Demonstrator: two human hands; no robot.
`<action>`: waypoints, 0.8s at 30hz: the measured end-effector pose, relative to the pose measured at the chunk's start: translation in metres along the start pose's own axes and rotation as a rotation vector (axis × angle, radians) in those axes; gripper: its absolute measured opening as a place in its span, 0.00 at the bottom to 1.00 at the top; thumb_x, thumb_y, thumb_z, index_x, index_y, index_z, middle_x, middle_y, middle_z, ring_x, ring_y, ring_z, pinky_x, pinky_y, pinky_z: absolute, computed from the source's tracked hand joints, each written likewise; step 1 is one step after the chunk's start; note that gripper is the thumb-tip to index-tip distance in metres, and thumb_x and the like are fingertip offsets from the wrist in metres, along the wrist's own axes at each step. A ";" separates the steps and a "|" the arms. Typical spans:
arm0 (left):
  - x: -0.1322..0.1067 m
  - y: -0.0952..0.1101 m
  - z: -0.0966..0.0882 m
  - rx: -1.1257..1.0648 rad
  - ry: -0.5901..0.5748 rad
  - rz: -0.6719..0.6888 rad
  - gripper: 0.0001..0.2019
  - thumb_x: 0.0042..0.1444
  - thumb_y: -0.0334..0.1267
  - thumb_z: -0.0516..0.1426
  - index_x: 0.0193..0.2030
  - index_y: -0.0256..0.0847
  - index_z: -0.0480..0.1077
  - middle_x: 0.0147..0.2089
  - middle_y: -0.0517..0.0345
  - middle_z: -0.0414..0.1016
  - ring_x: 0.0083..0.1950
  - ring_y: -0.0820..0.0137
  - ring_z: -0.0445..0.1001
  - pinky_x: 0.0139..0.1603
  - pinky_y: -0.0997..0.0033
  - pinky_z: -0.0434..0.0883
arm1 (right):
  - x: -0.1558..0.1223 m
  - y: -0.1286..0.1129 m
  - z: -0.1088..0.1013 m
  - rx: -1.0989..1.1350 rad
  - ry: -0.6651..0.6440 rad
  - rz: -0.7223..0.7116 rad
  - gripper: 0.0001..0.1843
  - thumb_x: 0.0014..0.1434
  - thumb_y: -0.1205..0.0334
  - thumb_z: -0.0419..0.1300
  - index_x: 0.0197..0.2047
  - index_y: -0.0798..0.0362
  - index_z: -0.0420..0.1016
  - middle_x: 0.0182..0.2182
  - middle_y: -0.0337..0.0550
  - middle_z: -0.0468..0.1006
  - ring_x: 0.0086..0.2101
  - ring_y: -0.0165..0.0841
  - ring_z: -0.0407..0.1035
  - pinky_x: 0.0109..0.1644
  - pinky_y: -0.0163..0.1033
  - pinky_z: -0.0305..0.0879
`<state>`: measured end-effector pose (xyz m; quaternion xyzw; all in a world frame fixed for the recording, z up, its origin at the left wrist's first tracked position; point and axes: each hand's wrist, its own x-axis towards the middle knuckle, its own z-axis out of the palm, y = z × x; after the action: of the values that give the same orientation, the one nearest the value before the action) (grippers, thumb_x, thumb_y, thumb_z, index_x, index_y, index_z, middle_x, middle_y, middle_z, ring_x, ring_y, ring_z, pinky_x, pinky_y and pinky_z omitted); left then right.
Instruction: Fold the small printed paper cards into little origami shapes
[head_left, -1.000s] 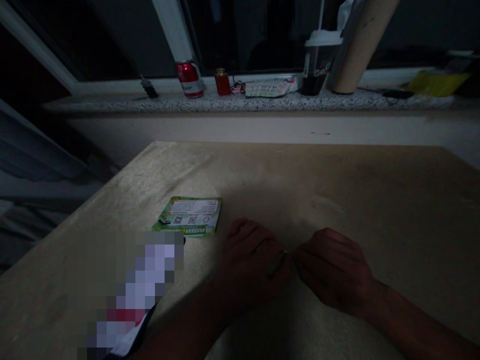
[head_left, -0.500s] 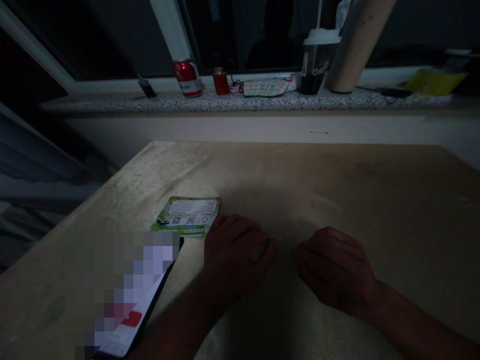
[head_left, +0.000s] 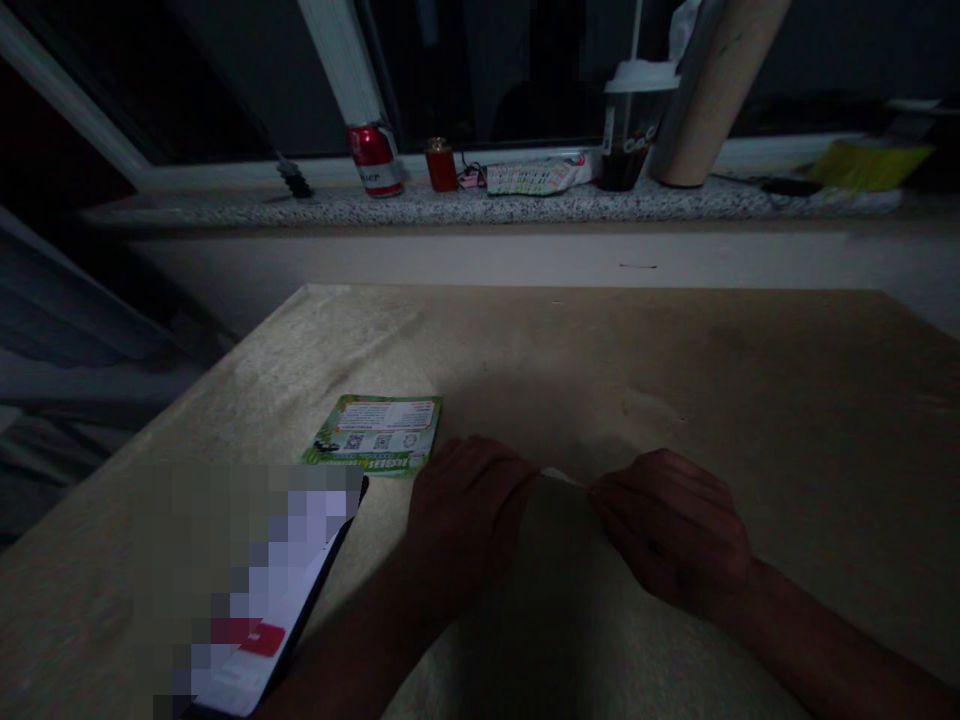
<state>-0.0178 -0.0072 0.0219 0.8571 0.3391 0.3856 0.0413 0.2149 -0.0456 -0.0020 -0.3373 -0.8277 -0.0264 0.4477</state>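
My left hand (head_left: 472, 515) is closed, its fingertips pinching one end of a thin pale strip (head_left: 561, 475). From the other side my right hand (head_left: 679, 525) pinches the strip's opposite end. A short stretch of it shows in the gap between my hands, just over the table (head_left: 750, 380); its kind is too dim to make out. Left of my left hand lies a green printed card or packet (head_left: 386, 435) with small codes on it. A phone (head_left: 262, 640) with a lit screen lies beside my left forearm, partly blurred out.
Along the granite windowsill (head_left: 300, 212) stand a red can (head_left: 373, 160), a small red jar (head_left: 441, 167), a printed wrapper (head_left: 536, 177), a lidded cup with a straw (head_left: 628, 130), a cardboard tube (head_left: 720, 95) and a yellow item (head_left: 870, 165).
My right hand has shifted slightly to the right, and more of the pale strip shows between my hands. The left fingers have drawn closer together. Card and phone stay put.
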 end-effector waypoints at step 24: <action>-0.008 0.008 0.012 -0.652 -0.355 -0.428 0.07 0.61 0.37 0.61 0.35 0.41 0.82 0.27 0.62 0.79 0.27 0.74 0.73 0.29 0.76 0.64 | 0.006 -0.008 0.001 0.440 -0.041 0.516 0.07 0.65 0.70 0.60 0.40 0.54 0.80 0.24 0.37 0.79 0.19 0.24 0.71 0.20 0.27 0.67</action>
<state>-0.0092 -0.0158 0.0110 0.7625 0.3572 0.3017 0.4472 0.2073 -0.0480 0.0033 -0.4315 -0.7098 0.2738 0.4849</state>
